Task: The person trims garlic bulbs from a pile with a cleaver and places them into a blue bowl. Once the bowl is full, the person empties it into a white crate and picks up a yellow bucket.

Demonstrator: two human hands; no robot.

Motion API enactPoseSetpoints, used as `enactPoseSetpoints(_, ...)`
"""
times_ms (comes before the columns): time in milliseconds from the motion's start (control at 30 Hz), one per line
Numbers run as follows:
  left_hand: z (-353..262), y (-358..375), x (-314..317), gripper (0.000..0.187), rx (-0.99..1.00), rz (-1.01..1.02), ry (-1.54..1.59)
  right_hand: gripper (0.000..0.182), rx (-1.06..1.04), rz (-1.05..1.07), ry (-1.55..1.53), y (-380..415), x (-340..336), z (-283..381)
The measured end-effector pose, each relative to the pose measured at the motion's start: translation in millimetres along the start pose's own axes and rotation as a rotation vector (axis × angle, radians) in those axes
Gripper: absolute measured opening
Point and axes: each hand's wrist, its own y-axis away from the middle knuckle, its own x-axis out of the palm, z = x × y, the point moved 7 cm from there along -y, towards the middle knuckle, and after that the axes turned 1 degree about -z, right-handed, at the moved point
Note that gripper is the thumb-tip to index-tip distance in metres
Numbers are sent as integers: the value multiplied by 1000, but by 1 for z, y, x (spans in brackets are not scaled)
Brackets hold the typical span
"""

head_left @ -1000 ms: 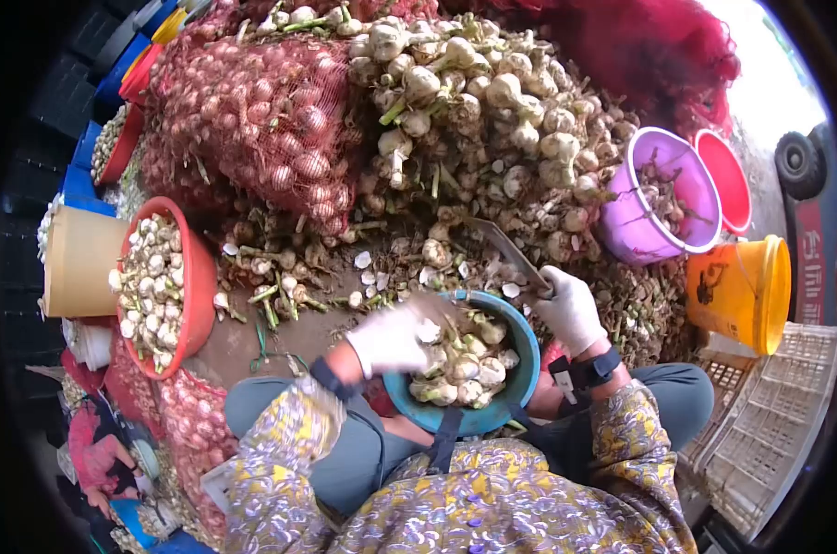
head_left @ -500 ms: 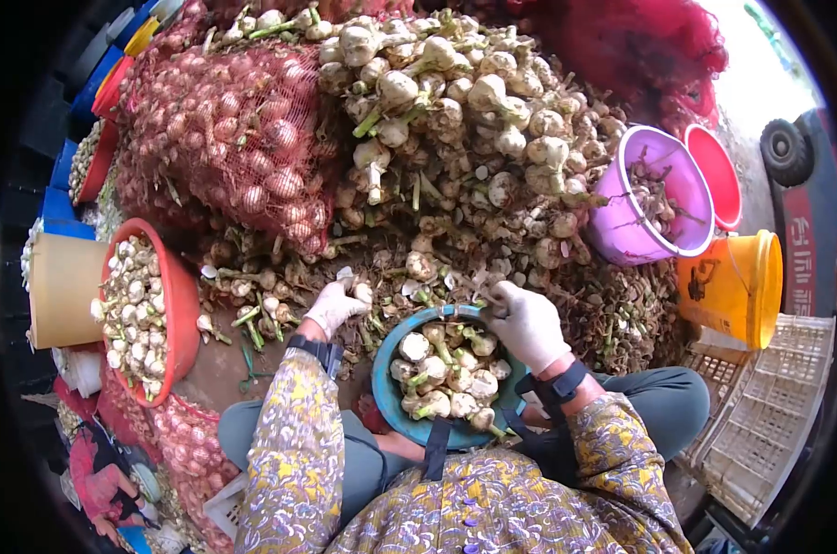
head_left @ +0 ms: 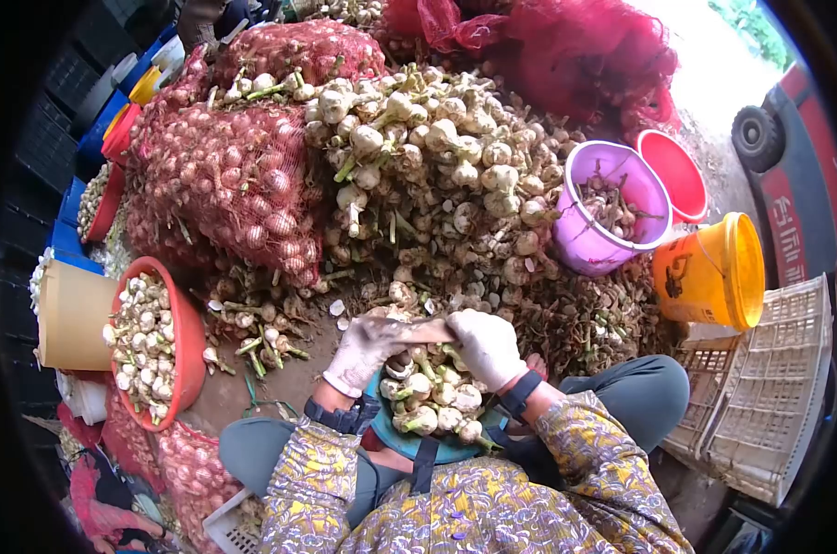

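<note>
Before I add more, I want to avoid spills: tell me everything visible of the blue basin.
The blue basin is rounded and plastic-looking, upright between the person's bent legs. Garlic bulbs fill it. The left hand and right hand hide much of its far rim. A dark strap crosses its near edge.

The left glove (head_left: 361, 351) and right glove (head_left: 488, 349) are white, smudged brown; the knife (head_left: 427, 332) in the grip is tan-brown. Just below the grip, the basin (head_left: 455, 452) is teal, its garlic (head_left: 434, 395) cream with green stems. Nearer the body, the shirt (head_left: 474, 512) has a swirling yellow, purple and white print; the trousers (head_left: 257, 457) are grey-green. Left of the grip, the tub (head_left: 192, 355) is orange-red; right of it are 1 lilac bucket (head_left: 580, 238), 1 red bucket (head_left: 670, 171) and 1 yellow-orange bucket (head_left: 712, 286) with dark print.
</note>
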Motion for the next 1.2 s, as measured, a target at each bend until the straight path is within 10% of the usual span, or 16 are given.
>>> enactPoseSetpoints(67,-11,11,5,38,-199,-3,-189,7,218,49,47,0,12,-40)
enactPoseSetpoints(200,-34,16,22,33,283,66,-783,9,114,-58,-128,-7,-30,1)
enactPoseSetpoints(367,-75,54,63,17,730,338,-1150,19,239,457,-100,9,19,-64)
enactPoseSetpoints(500,19,14,35,36,107,592,-1063,21,375,85,-249,-8,-21,-68)
enactPoseSetpoints(600,58,-93,-45,50,95,-68,-1109,19,372,38,-214,-13,-19,-61)
enactPoseSetpoints(633,83,-125,-59,53,-227,-39,-1260,24,404,144,-196,-16,-18,-56)
enactPoseSetpoints(733,212,-201,-94,52,9,101,-1481,20,410,172,-127,-17,-11,-54)
enactPoseSetpoints(833,126,-157,-65,46,-301,-83,-864,23,457,195,-155,-11,-7,-60)
enactPoseSetpoints(900,158,-163,-106,61,2,-246,-840,23,445,158,-139,-18,-7,-61)
enactPoseSetpoints(1000,58,-100,-38,50,-89,-15,-156,20,281,76,-118,-23,0,-41)
enactPoseSetpoints(1200,30,-44,5,58,-40,97,-149,18,47,54,17,-18,-7,-10)
